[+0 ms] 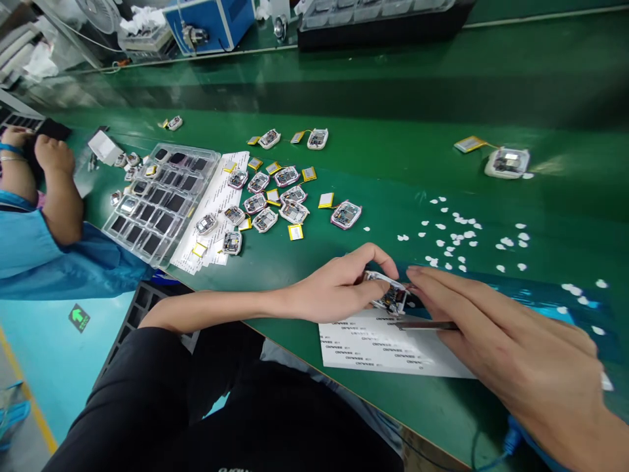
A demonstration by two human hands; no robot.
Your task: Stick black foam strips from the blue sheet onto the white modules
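My left hand [339,288] is closed on a small white electronic housing [392,296], with thumb and index finger on its upper left side. A circuit board shows in the open face of the housing, which looks like a watch case. Slim metal tweezers [425,325] stick out from under my right hand [511,334], their tip pointing left just below the housing. My right fingertips are at the housing's right edge; what they touch there is hidden. A printed white sheet [373,351] lies under both hands, with blue film [521,298] behind it.
Several similar housings [293,211] with yellow-edged batteries lie to the left, one more [508,162] at the far right. White scraps [459,236] dot the green table [393,413]. A clear compartment tray [162,203] stands near a co-worker's arm [59,190]. A blue box [211,26] is behind.
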